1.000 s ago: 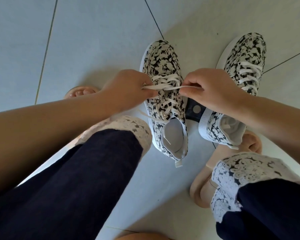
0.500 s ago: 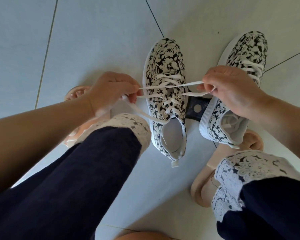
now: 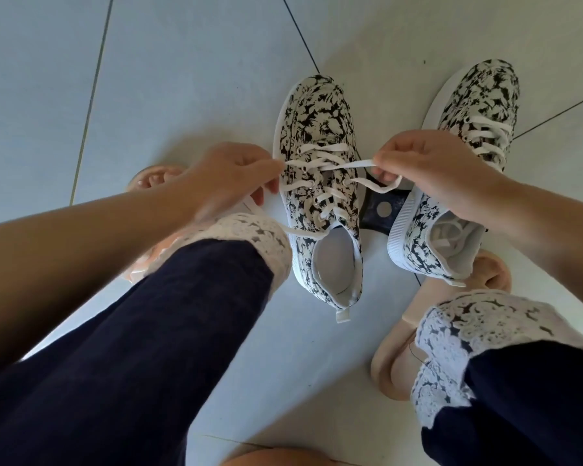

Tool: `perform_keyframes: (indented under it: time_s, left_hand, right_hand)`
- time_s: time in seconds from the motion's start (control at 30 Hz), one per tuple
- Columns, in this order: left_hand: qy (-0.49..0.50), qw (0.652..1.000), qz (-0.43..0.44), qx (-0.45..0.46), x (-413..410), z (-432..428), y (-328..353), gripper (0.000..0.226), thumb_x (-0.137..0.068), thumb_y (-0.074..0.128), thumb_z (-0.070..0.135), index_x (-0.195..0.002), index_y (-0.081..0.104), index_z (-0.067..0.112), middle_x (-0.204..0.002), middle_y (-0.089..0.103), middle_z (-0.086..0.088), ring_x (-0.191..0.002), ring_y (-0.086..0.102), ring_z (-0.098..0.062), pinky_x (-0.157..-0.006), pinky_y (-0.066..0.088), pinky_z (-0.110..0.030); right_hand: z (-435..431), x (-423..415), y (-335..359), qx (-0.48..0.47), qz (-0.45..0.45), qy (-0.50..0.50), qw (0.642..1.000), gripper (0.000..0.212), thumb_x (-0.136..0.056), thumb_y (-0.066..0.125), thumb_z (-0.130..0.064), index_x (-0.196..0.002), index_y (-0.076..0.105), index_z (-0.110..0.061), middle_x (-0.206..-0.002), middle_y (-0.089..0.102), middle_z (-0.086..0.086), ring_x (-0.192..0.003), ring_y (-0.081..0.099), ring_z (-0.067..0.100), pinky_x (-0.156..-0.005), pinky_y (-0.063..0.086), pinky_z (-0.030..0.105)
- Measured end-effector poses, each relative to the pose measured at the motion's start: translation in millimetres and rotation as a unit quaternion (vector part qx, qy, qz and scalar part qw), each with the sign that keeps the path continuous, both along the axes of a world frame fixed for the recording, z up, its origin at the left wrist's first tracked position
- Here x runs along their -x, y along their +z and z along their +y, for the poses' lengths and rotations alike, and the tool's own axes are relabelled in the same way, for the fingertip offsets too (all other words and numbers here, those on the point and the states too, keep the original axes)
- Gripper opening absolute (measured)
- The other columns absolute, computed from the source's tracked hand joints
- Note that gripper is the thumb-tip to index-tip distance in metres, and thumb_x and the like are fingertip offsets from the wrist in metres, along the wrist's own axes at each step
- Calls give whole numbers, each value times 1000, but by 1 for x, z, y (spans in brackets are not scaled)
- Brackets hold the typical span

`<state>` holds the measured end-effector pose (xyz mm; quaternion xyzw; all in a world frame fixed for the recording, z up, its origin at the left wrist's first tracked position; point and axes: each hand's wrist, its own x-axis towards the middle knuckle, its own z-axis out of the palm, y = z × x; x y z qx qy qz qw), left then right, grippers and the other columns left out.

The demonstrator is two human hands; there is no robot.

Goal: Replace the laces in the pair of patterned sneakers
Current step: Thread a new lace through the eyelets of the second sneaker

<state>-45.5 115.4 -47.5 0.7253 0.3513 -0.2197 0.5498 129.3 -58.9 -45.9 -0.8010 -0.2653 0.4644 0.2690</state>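
We sit over a black-and-white floral canvas sneaker (image 3: 317, 116) on the pale tiled floor (image 3: 182, 79). Its heel collar is toward us and its toe points away, so its long axis runs straight out between our knees. Our left hand (image 3: 229, 176) sits just left of the sneaker and our right hand (image 3: 428, 169) just right of it, about equally near.

The left fingers (image 3: 266, 166) are pinched together on one run of the flat white fabric lace (image 3: 334, 164). The right fingers (image 3: 384, 159) are clamped on the other run. The lace stretches crosswise over the sneaker's tongue, at right angles to its length. A slack loop sags below the right hand, and a loose strand trails from the sneaker's collar toward our lace-trimmed navy trouser cuff (image 3: 249, 237).

By our reading, a crossing is being drawn snug. The ends must next turn inward and toward the collar.

Just right of the sneaker lies a small dark object with a pale round spot (image 3: 382, 208). Beyond it stands the second floral sneaker (image 3: 485, 92), with white lacing visible, so that side looks tight for the right hand. To the sneaker's left there is bare tile, with a peach slipper (image 3: 152, 176) nearby.
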Motion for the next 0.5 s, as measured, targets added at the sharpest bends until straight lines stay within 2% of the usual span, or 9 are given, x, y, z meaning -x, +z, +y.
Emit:
perform_keyframes:
  time_s: [0.07,0.13,0.17,0.27,0.33,0.4,0.47,0.5]
  left_hand:
    - [-49,998,-13,-42,-6,-4,3,31,-88,47,46,-92,61,19,-75,61,4,-59,49,-5,-51,35,-17]
    - [-90,989,-32,-116,-14,-8,5,38,-86,46,50,-102,57,17,-87,57,3,-77,50,-12,-58,31,-17]
    - [-107,982,-41,-152,-19,-10,6,39,-87,45,50,-103,55,15,-88,55,4,-79,48,-12,-59,29,-15]
    - [-129,970,-46,-202,-30,-13,6,37,-90,42,49,-98,54,15,-76,49,8,-67,43,-6,-56,28,-16]
    - [-132,970,-46,-200,-34,-14,6,39,-92,39,47,-98,57,13,-79,56,2,-67,48,-10,-56,32,-18]
    - [-107,978,-59,-171,-34,-16,6,37,-95,39,42,-92,63,15,-86,64,-4,-73,58,-20,-60,40,-23]
    - [-37,991,-67,-111,-32,-16,6,34,-95,42,36,-78,64,16,-82,66,-4,-76,62,-26,-69,50,-30]
    - [0,994,-62,-86,-30,-14,5,33,-95,44,33,-72,62,16,-75,64,-2,-70,60,-22,-68,51,-25]
  right_hand:
    - [5,3,1,31,-86,67,994,22,-91,50,-40,-84,64,-24,-72,63,9,-44,42,4,-45,29,17]
    - [10,8,4,24,-132,118,984,28,-90,48,-48,-94,60,-23,-73,61,-2,-53,53,2,-51,36,15]
    - [12,11,6,11,-141,129,981,30,-89,49,-50,-97,59,-22,-78,63,-1,-61,57,8,-57,41,18]
    - [19,16,7,-13,-183,159,970,33,-84,54,-51,-97,58,-20,-85,63,1,-65,54,11,-60,41,23]
    - [24,19,4,-12,-218,180,959,32,-86,55,-47,-96,60,-17,-72,57,-5,-59,49,8,-55,35,22]
    - [26,20,2,-17,-233,193,953,28,-91,52,-38,-94,63,-13,-61,48,-12,-50,41,4,-47,27,15]
    - [25,18,1,-18,-218,188,957,27,-94,50,-32,-91,65,-10,-57,46,-13,-44,38,3,-43,29,13]
    - [24,17,2,-18,-205,176,963,25,-95,49,-30,-91,65,-11,-56,47,-11,-40,38,3,-42,32,12]
